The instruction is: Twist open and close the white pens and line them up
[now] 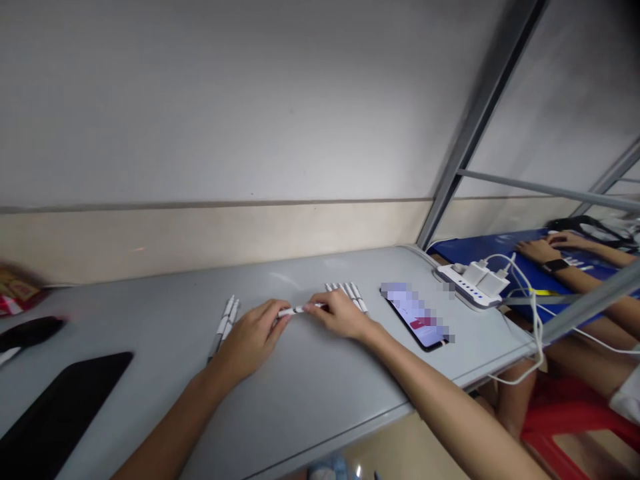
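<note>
A white pen is held level between my two hands, just above the grey table. My left hand pinches its left end, and my right hand grips the other end, partly hiding it. Beside my left hand lie a couple of white and grey pens, their lower ends partly covered by that hand. Behind my right hand, several similar pens rest side by side in a row.
A phone with its screen lit lies to the right, near a power strip with plugged chargers and white cables. A black tablet-like slab is at left. Beyond the metal frame, another person's hands rest at a blue table.
</note>
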Action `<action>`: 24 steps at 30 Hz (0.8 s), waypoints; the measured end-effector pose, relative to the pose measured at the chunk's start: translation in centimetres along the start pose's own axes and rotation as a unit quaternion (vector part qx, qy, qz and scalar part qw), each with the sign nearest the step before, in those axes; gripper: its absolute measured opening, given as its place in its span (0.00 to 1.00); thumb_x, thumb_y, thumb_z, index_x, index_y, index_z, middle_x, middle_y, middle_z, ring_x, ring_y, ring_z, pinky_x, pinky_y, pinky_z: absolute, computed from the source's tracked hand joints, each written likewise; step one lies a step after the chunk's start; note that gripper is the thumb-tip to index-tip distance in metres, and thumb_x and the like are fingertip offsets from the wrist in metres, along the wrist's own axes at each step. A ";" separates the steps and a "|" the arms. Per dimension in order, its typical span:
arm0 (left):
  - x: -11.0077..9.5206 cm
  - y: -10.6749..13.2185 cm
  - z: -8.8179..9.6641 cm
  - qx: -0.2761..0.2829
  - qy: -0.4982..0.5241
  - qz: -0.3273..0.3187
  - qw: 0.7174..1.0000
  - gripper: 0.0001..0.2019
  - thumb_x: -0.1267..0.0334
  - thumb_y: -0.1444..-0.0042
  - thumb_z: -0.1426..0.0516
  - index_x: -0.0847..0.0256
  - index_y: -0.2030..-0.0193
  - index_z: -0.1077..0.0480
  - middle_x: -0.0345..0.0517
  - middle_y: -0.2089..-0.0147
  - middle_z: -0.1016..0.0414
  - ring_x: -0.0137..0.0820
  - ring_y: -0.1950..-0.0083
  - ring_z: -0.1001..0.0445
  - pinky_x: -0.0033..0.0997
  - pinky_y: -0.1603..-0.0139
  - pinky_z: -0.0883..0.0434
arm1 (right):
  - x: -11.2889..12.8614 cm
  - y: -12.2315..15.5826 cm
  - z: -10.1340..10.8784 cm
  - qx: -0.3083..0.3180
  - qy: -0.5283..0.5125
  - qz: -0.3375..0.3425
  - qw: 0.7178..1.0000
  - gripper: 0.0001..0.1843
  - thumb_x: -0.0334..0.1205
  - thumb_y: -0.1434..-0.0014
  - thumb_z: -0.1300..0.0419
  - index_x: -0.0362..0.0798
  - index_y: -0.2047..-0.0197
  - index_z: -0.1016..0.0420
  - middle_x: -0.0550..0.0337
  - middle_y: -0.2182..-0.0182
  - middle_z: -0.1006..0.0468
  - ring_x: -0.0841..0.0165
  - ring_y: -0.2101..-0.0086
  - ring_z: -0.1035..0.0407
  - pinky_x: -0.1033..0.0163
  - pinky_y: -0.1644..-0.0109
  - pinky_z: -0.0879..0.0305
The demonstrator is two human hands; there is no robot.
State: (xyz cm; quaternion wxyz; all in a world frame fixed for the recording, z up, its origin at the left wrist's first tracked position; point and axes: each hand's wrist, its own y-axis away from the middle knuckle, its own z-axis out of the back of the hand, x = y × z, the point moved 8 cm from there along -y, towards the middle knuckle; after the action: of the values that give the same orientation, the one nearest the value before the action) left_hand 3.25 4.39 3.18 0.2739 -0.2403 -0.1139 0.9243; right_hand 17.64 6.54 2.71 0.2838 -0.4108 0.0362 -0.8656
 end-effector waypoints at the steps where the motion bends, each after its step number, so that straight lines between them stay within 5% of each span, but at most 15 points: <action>1: 0.1 -0.1 0.2 -0.004 -0.013 -0.002 1.000 0.14 0.56 0.34 0.56 0.58 0.54 0.33 0.46 0.57 0.26 0.35 0.57 0.28 0.35 0.54 0.33 | -0.5 0.0 0.0 0.002 -0.037 -0.024 0.999 0.21 0.51 0.36 0.48 0.45 0.69 0.23 0.63 0.79 0.30 0.73 0.77 0.42 0.67 0.71 0.49; 6: -0.3 -0.3 0.8 -0.019 -0.128 -0.047 0.990 0.16 0.60 0.33 0.59 0.59 0.58 0.31 0.47 0.61 0.27 0.37 0.58 0.31 0.38 0.57 0.36 | -2.2 0.1 -0.9 0.054 -0.222 -0.124 0.966 0.26 0.59 0.39 0.48 0.44 0.72 0.26 0.66 0.83 0.39 0.75 0.81 0.48 0.67 0.76 0.53; 10: -0.5 -0.2 1.2 -0.039 -0.213 -0.037 0.976 0.15 0.66 0.36 0.57 0.59 0.65 0.31 0.48 0.67 0.27 0.39 0.62 0.34 0.40 0.59 0.40 | -1.7 0.2 -1.5 0.083 -0.260 -0.121 0.955 0.26 0.60 0.40 0.47 0.45 0.72 0.28 0.66 0.82 0.41 0.75 0.80 0.49 0.67 0.76 0.53; 15: -0.1 0.0 0.9 -0.032 -0.151 -0.008 0.988 0.13 0.72 0.42 0.57 0.58 0.70 0.35 0.46 0.70 0.29 0.37 0.64 0.33 0.37 0.60 0.38 | 0.9 0.2 0.3 0.008 -0.086 0.017 0.996 0.18 0.49 0.35 0.49 0.46 0.68 0.26 0.63 0.76 0.31 0.72 0.74 0.40 0.67 0.68 0.46; 19: 1.0 0.0 0.3 -0.025 -0.064 0.029 0.997 0.12 0.68 0.39 0.58 0.58 0.68 0.36 0.43 0.70 0.31 0.34 0.66 0.32 0.33 0.63 0.37 | 2.5 0.6 1.3 -0.042 0.014 0.101 0.994 0.13 0.42 0.35 0.49 0.48 0.58 0.24 0.56 0.65 0.24 0.68 0.64 0.33 0.64 0.58 0.42; 24: 1.5 -0.1 0.1 -0.022 -0.025 0.017 0.999 0.14 0.59 0.34 0.58 0.59 0.62 0.35 0.45 0.63 0.31 0.35 0.60 0.32 0.35 0.56 0.35 | 1.2 0.3 1.2 -0.036 0.031 0.056 0.997 0.14 0.46 0.37 0.45 0.48 0.57 0.23 0.57 0.68 0.23 0.69 0.69 0.33 0.65 0.63 0.42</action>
State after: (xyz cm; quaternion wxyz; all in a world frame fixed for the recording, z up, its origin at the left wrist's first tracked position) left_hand 2.13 5.27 2.76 0.2493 -0.2253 -0.1372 0.9318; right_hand 18.04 5.88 4.21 0.3159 -0.3908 0.0990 -0.8589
